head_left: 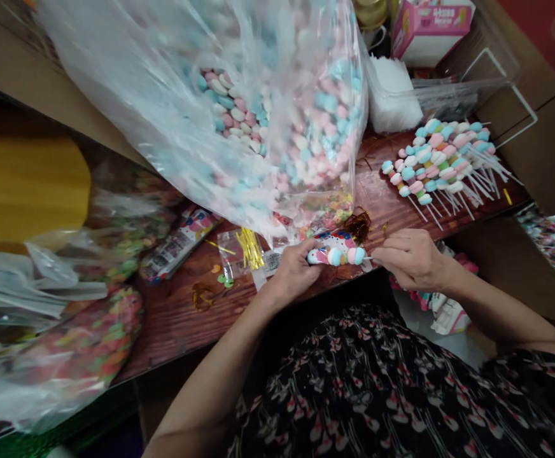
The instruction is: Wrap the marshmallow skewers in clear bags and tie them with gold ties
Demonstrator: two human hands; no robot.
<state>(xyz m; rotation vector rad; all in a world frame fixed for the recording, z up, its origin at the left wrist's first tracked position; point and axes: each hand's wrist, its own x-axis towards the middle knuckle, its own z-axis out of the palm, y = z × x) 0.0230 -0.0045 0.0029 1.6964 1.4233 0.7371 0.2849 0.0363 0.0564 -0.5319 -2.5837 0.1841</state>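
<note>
Fingers [383,256] of our right hand [415,259] pinch a stick [368,258]; our left hand [293,268] clamps wrapper [332,240] and candy skewer [335,256], nearer us than the big marshmallow bag [172,140]. Probably light and squishy, so we'd hold the stick.

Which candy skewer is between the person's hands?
The lone skewer with its stick at the right hand, beside the left hand; the others on the table lie in a heap farther right.

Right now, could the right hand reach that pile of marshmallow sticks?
Probably yes: the pile of marshmallow sticks lies near the right hand, and nothing tall stands between. But that hand seems to hold another marshmallow stick, so it might need to let go first.
</note>
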